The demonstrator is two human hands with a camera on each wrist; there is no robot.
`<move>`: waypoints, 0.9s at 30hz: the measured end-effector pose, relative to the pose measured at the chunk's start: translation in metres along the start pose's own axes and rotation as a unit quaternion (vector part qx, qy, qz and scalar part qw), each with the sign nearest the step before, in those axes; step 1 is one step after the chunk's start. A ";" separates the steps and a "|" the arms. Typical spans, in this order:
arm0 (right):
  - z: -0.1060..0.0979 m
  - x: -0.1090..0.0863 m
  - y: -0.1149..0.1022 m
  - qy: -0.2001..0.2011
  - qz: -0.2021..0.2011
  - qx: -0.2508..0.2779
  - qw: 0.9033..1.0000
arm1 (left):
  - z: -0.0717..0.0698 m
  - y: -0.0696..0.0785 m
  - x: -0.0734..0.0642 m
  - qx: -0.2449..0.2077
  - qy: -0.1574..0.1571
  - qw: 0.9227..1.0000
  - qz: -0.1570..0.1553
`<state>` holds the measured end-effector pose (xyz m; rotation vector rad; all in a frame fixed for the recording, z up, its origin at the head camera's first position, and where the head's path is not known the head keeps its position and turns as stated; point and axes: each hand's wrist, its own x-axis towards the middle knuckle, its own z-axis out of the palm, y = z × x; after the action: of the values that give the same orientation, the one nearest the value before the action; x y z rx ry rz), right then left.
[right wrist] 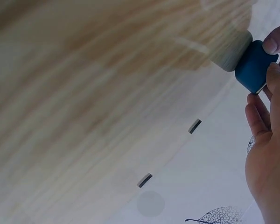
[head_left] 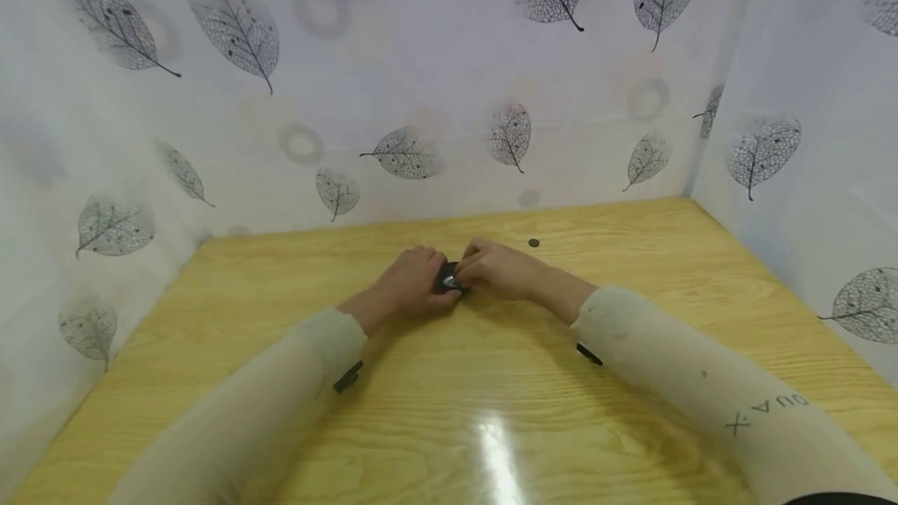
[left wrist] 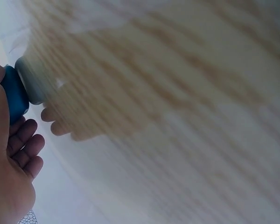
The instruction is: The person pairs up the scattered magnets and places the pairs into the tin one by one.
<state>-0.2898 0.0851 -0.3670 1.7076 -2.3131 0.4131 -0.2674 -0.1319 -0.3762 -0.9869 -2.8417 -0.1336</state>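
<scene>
Between both hands, on the far middle part of the table, is a small rounded block-like object (head_left: 444, 279). It looks black with a shiny silvery spot on top in the head view, and blue (right wrist: 255, 67) in the right wrist view. My left hand (head_left: 415, 280) grips it from the left, thumb along the near side. From the right, my right hand (head_left: 500, 270) has its bent fingers and thumb on its top and side. In the left wrist view the blue side (left wrist: 15, 93) shows beside the hand. Its exact kind cannot be told.
A small dark disc (head_left: 534, 242) lies on the wooden table (head_left: 435, 396) beyond my right hand. Two small dark flat pieces show in the right wrist view, one nearer (right wrist: 145, 180) and one (right wrist: 194, 126) closer to the block. Leaf-patterned white curtain (head_left: 449, 61) encloses the back and sides.
</scene>
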 end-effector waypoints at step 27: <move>-0.006 0.000 -0.003 0.022 0.026 0.002 0.999 | 0.000 0.000 0.001 0.000 0.006 1.000 -0.003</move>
<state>-0.2870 0.0862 -0.3611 1.6267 -2.3315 0.4598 -0.2681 -0.1318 -0.3759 -0.9755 -2.8338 -0.1401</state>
